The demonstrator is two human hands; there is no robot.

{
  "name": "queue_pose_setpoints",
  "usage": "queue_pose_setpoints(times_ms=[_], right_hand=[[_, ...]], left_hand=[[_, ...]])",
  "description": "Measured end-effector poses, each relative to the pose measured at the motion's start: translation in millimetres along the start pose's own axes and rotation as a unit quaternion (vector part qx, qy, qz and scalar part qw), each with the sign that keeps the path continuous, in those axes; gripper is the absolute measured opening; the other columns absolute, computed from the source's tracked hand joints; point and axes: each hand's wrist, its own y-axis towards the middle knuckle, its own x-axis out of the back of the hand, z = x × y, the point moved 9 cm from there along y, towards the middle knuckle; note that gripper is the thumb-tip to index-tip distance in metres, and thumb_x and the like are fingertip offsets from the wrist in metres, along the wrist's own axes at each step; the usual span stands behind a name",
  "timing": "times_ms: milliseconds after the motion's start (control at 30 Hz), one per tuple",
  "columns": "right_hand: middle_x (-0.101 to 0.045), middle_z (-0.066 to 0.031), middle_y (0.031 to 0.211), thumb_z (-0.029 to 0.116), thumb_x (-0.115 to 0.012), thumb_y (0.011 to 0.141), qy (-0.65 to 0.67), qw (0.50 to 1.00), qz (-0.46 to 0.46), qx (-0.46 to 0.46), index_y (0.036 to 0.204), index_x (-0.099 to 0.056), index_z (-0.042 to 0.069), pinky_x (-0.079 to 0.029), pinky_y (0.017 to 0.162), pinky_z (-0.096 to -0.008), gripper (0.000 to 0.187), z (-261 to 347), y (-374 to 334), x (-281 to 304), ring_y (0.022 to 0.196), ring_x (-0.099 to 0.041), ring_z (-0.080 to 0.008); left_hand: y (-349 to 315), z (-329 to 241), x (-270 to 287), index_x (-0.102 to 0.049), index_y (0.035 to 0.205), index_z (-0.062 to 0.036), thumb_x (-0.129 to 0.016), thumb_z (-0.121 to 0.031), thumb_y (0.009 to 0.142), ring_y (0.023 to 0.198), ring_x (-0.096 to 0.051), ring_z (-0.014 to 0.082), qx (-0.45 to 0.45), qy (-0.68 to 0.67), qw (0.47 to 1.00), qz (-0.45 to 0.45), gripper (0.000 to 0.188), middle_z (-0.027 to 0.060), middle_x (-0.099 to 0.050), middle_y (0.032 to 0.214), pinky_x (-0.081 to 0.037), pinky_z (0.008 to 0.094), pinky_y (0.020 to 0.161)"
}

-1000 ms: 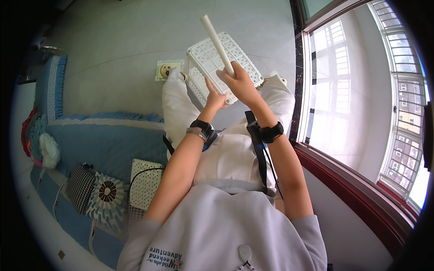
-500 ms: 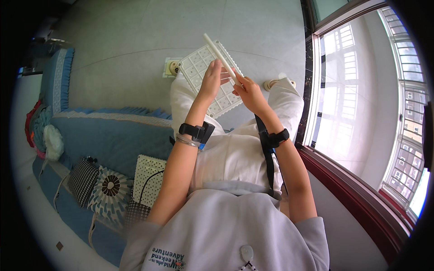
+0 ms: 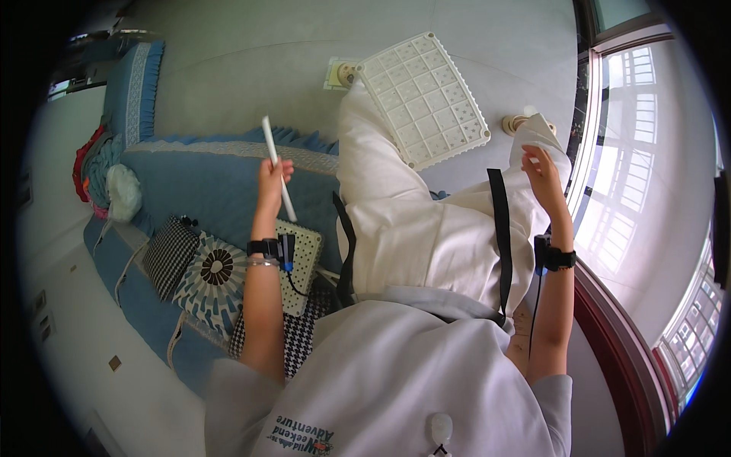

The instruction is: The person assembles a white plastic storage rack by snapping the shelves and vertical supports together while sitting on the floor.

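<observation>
My left hand [image 3: 272, 179], out to the left over the blue sofa, is closed round a slim white plastic tube [image 3: 270, 141] that tilts with its far end leaning left. Off to the right, near my right knee, my right hand [image 3: 542, 177] has its fingers apart and holds nothing. A white plastic shelf panel [image 3: 423, 97] with a ribbed grid and scalloped edges lies ahead of my lap, between my knees. Neither hand touches it. What bears it underneath is hidden.
A second white perforated panel [image 3: 306, 244] rests on the blue sofa [image 3: 209, 183] at my left, beside a patterned cushion [image 3: 213, 266] and a houndstooth cushion [image 3: 169, 247]. A window frame [image 3: 590, 175] runs along my right. Grey tiled floor [image 3: 266, 68] lies ahead.
My hands have parted: the left has swung left, carrying the white tube, and the right has let go of it and moved right. The view has shifted, so the shelf panel appears farther right.
</observation>
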Motion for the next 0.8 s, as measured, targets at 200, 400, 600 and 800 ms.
queue_pose_setpoints(times_ms=[200,400,600,800], right_hand=[[-0.058,-0.0131,0.093,0.006,-0.055,0.085,-0.074,0.997,0.016,-0.016,0.103,-0.059,0.002,-0.047,0.072,-0.0283,0.018,-54,-48,-9,0.077,-0.06,-0.0214],[-0.06,-0.0128,0.091,0.008,-0.054,0.086,-0.074,0.996,0.023,-0.05,0.099,-0.06,0.002,-0.047,0.073,-0.029,0.016,-44,-36,-13,0.08,-0.06,-0.0231],[-0.059,-0.0126,0.088,0.007,-0.054,0.084,-0.115,0.993,0.021,-0.029,0.097,-0.06,0.003,-0.046,0.07,-0.03,0.014,-46,-33,-18,0.076,-0.059,-0.0244],[-0.059,-0.0125,0.086,0.007,-0.055,0.084,-0.117,0.993,0.021,-0.023,0.095,-0.06,0.003,-0.046,0.069,-0.03,0.013,-43,-34,-20,0.073,-0.058,-0.0235]], left_hand=[[-94,128,-25,-0.04,0.091,0.001,-0.045,-0.009,0.092,0.071,-0.051,0.0289,0.008,0.338,0.93,0.143,0.011,0.0179,-0.048,0.083,-0.042,0.0381,0.065],[-133,208,-27,-0.043,0.087,0.0012,-0.055,-0.009,0.085,0.07,-0.056,0.0285,-0.051,0.405,0.91,0.079,0.016,0.0164,-0.05,0.071,-0.044,0.0418,0.062],[-141,197,-6,-0.044,0.098,0.0016,-0.058,-0.006,0.081,0.07,-0.06,0.0319,0.099,0.176,0.977,-0.066,0.024,0.0203,-0.058,0.081,-0.048,0.0393,0.063],[-147,180,-30,-0.041,0.11,0.0011,-0.052,-0.004,0.085,0.079,-0.059,0.0354,-0.206,0.394,0.896,0.004,0.028,0.0222,-0.058,0.088,-0.046,0.0396,0.066]])
